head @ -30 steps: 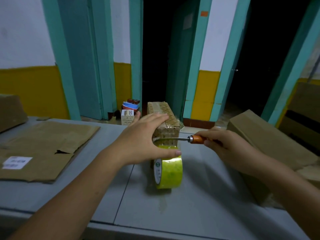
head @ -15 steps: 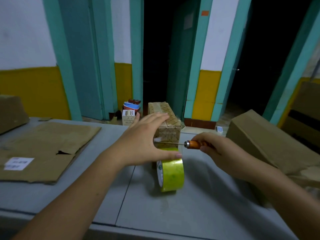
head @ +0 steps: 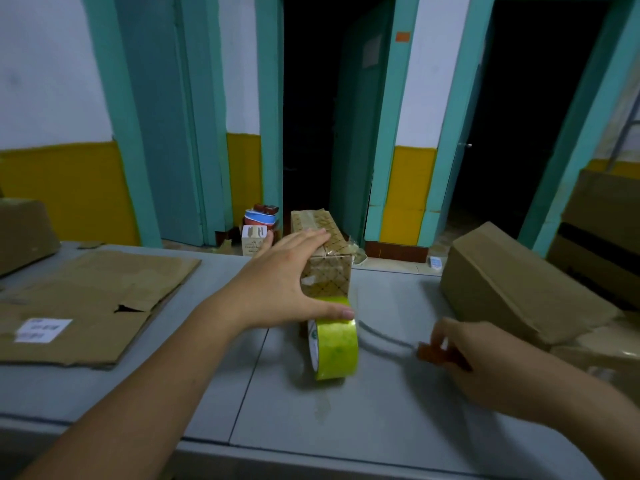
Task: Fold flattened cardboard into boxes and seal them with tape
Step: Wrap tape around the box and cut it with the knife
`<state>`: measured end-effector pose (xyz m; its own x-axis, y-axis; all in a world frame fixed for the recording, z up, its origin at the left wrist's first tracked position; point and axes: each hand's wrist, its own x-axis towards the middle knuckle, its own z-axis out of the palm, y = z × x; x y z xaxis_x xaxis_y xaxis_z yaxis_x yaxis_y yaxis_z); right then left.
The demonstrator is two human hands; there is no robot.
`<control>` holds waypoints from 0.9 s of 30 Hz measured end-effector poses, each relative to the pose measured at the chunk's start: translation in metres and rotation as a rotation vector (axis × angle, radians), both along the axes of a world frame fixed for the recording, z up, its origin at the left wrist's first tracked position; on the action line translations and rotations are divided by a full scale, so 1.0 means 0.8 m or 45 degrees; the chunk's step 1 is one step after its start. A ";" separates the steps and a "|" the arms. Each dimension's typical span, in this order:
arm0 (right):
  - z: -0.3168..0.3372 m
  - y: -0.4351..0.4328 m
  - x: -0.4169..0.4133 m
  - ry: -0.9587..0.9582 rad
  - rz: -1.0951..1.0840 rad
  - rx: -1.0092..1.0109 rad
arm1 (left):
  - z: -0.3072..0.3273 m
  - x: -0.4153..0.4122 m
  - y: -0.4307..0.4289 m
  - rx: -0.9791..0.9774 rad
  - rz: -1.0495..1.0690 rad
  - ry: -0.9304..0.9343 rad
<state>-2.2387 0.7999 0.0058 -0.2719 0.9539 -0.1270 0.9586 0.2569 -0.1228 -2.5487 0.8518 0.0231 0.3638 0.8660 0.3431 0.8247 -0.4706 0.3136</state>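
Tape roll point(head: 337, 348) stands on edge at table point(head: 346, 427) centre. Small taped box point(head: 329, 282) sits at its 12 o'clock, touching. Left hand point(head: 280, 289), fingers straight and spread, rests on the box top, thumb on the roll. Right hand point(head: 485, 362), at 3 o'clock, grips a blurred orange-handled tool point(head: 429, 353). Flattened cardboard point(head: 86, 306) lies at 9 o'clock.

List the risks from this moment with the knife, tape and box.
1. The right hand grips the knife. Its blurred blade seems to point toward the left hand, so a slip could cut the thumb resting on the tape roll.
2. The tape roll stands on edge on the table and may roll away if released.
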 end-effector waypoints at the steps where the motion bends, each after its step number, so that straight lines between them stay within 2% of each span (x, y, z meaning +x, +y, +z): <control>1: -0.001 -0.003 -0.002 -0.072 0.005 0.002 | 0.000 0.001 0.000 -0.005 -0.001 0.001; 4: 0.001 -0.007 -0.011 -0.226 0.026 -0.017 | 0.001 0.003 -0.001 -0.016 0.000 -0.006; 6: 0.015 -0.001 -0.024 -0.210 0.053 0.093 | 0.001 0.003 -0.002 -0.012 0.000 -0.002; 8: 0.039 0.015 -0.048 0.043 0.140 0.376 | 0.001 0.002 -0.003 -0.004 0.001 -0.010; 10: 0.061 0.039 -0.080 0.396 0.288 0.664 | 0.000 0.002 -0.003 -0.012 -0.001 -0.018; 11: 0.069 0.053 -0.097 0.493 0.364 0.732 | 0.000 0.003 -0.004 -0.015 -0.003 -0.027; 15: 0.070 0.105 -0.143 0.436 0.569 0.763 | -0.001 0.003 -0.003 0.011 -0.051 -0.105; 19: 0.045 0.135 -0.144 0.707 0.703 0.734 | -0.004 0.001 0.000 0.034 -0.097 -0.120; 22: 0.020 0.146 -0.138 0.741 0.765 0.813 | -0.007 0.000 0.003 0.039 -0.099 -0.133; 27: 0.010 0.145 -0.127 0.767 0.828 0.778 | -0.015 0.000 0.007 0.038 -0.104 -0.179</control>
<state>-2.3406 0.9160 0.0135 -0.6086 0.4600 0.6465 0.4405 0.8736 -0.2070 -2.5488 0.8577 0.0108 0.3793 0.8240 0.4210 0.7322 -0.5454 0.4080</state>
